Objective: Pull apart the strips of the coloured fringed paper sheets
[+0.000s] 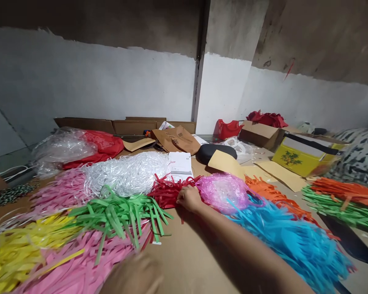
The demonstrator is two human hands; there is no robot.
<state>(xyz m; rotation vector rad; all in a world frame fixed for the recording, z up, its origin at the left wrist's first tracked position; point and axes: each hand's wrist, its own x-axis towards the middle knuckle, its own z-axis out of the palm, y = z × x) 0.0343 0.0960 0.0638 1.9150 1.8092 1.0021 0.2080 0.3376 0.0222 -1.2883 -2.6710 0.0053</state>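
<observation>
The right hand (188,198) has its fingers clamped on dark red strips (168,192) on the brown cardboard surface (178,253). The left hand (138,273) is blurred; finger state indeterminable. The wall (110,85) behind is part-white.

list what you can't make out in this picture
All in the head view:
left hand: motion blur and bottom edge hide its grip
right hand: fingers hide any grip on the red strips
white paper: print too small
person: cut off by the right edge
</observation>
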